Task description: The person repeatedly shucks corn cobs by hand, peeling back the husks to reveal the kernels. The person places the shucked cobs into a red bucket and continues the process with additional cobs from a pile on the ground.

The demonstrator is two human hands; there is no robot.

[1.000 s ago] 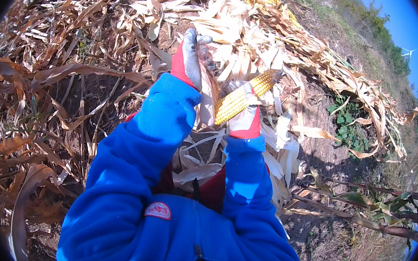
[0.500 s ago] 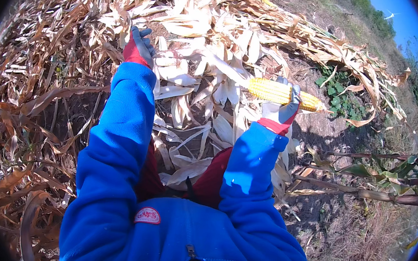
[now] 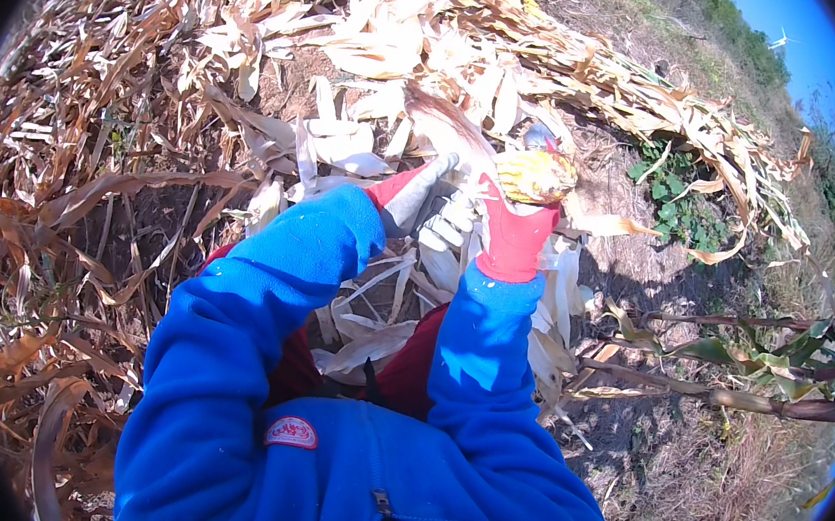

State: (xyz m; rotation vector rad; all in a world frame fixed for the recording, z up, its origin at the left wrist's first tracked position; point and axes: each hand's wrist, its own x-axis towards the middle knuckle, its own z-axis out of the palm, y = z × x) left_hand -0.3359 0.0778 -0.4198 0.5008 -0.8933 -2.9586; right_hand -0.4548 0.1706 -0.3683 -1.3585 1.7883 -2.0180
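One cob bare in my grip, husks all round me.

From the left: a deep mat of brown dry stalks (image 3: 49,225), too tangled to count, then my left hand (image 3: 433,207) in its red-and-white glove, fingers curled near the pale husk leaves (image 3: 348,143) and close beside my other glove (whether it grips a leaf I cannot tell). My right hand (image 3: 510,234) is closed round one yellow corn cob (image 3: 536,175), held up end-on in front of me, kernels showing, so I judge its husking nearly done, with perhaps a shred left at its base. I count one cob, two gloves. Further right lie a long heap of stripped husks (image 3: 654,102), a few green weeds (image 3: 671,184), and a fallen stalk (image 3: 726,396); more ears there I cannot make out.
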